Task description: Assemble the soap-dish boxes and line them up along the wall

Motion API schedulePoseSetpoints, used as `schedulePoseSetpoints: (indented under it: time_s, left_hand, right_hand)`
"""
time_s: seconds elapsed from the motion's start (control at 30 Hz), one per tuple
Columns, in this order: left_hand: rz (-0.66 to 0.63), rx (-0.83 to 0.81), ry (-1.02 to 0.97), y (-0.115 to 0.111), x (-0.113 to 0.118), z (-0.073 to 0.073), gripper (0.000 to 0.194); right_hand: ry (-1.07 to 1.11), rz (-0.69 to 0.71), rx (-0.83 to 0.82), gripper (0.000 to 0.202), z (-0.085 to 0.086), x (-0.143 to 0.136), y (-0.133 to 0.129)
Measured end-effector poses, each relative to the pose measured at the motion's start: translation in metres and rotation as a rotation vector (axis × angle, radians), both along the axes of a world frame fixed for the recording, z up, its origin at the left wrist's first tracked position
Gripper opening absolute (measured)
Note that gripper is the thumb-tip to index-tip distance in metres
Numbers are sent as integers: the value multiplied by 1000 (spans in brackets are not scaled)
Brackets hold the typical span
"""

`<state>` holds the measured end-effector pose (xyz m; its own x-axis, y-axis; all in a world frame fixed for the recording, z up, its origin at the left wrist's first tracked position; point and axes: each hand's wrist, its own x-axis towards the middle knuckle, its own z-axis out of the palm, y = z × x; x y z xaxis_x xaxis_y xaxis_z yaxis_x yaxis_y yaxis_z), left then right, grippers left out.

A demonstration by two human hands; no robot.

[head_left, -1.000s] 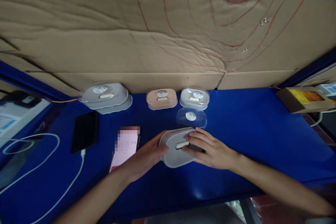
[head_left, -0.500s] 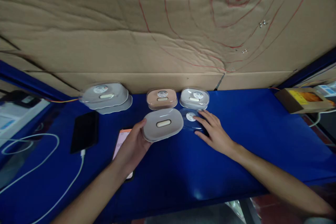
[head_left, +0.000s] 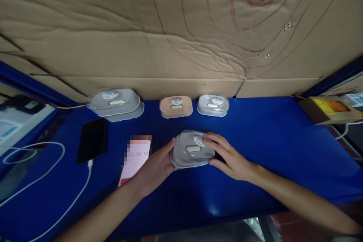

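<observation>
Low over the blue table, my left hand (head_left: pixel 155 170) grips the left side of a grey oval soap dish (head_left: pixel 181 163), thumb on top and fingers hidden underneath. A clear plastic lid (head_left: pixel 204 150) with a round white sticker lies over the dish. At the lid's right end, my right hand (head_left: pixel 234 160) has its fingertips by the sticker and its thumb at the lower right edge. Through the lid a pale oblong insert shows in the dish's middle. Whether the lid sits fully down on the rim, I cannot tell.
Behind stand a pink lidded dish (head_left: pixel 176 112), a grey lidded dish (head_left: pixel 208 111) and a grey stack (head_left: pixel 124 110) at the left. A lit phone (head_left: pixel 137 159) lies beside my left forearm, near a black phone (head_left: pixel 92 141) on a white cable (head_left: pixel 86 185). Cardboard (head_left: pixel 119 53) walls the back.
The clear lid, on the table under my right hand before, is now over the grey dish. Both hands and the dish have come nearer and the dish has shifted right.
</observation>
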<state>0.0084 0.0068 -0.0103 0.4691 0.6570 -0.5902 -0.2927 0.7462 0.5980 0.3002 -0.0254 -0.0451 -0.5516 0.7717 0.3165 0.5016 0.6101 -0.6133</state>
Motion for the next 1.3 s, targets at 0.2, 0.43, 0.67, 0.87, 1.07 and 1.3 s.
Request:
schedulePoseSetpoints:
  time_s: [0.2, 0.43, 0.67, 0.87, 1.07, 1.3]
  left_hand:
    - [-85, 150, -40, -4, -1, -5, 60]
    - [-127, 365, 49, -9, -4, -6, 65]
    - [-117, 422, 70, -11, -3, -8, 68]
    - [-151, 272, 90, -12, 4, -2, 67]
    - [-114, 448, 275, -5, 2, -7, 58]
    - [-118, 1444, 1041, 64, -5, -4, 62]
  right_hand:
    - [-128, 36, 164, 64, 5, 1, 1]
    - [-192, 38, 371, 68, 7, 3, -1]
    - [-128, 17, 350, 77, 0, 0, -4]
    - [-68, 75, 112, 73, 3, 7, 4]
    - [-157, -24, -96, 62, 24, 47, 32]
    - [-197, -200, -156, 59, 34, 135, 53]
